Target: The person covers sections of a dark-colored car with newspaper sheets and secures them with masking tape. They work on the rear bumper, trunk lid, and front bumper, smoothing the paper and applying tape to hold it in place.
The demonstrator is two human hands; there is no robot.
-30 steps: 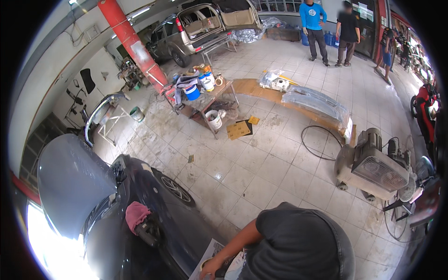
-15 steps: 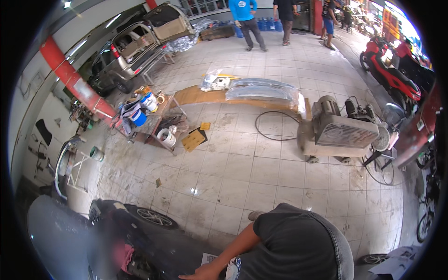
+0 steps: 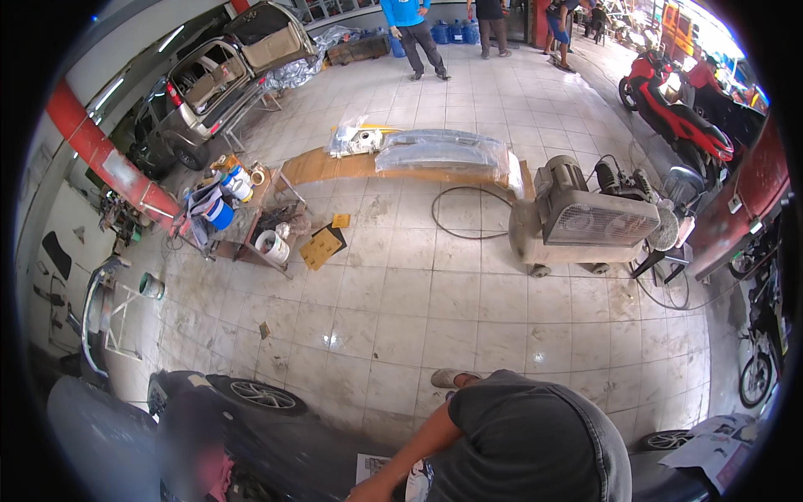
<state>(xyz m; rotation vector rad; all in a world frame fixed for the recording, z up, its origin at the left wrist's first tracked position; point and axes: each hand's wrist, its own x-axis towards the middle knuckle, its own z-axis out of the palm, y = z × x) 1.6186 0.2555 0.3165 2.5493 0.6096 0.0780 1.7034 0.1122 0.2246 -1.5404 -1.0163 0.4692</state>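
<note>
Both hands of the wearer lie out of frame, so grip cannot be told; the sheet [image 3: 368, 466], at the view's lower edge between car [image 3: 322, 443] and a co-worker's forearm [image 3: 416, 454], is judged light, limp and tearable, best taken by opposite edges.

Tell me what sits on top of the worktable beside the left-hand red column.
On the worktable: a blue bucket, blue-and-white cans and a tan roll, among other clutter. The tabletop beneath them is covered.
</note>
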